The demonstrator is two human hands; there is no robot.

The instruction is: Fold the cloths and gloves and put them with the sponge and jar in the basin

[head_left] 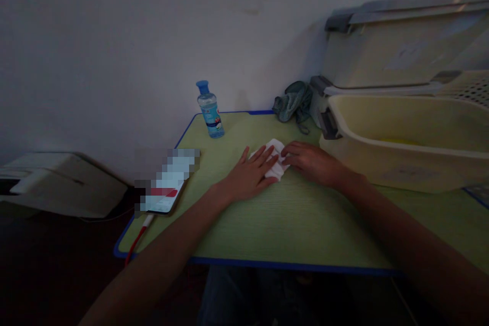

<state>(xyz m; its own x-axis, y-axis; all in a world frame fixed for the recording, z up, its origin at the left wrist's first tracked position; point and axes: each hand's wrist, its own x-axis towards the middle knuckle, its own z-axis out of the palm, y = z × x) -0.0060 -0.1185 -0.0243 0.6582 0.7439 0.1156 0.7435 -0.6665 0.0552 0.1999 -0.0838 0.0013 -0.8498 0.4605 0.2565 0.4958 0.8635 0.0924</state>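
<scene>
A small white folded cloth or tissue lies on the green table near its middle. My left hand rests flat on the cloth's left part, fingers stretched out. My right hand sits at the cloth's right edge with its fingertips curled and pinching the fabric. Much of the cloth is hidden under both hands.
A small clear bottle with a blue cap stands at the table's back left. A phone with a red cable lies at the left edge. A crumpled green cloth sits by the wall. Stacked cream plastic bins fill the right side.
</scene>
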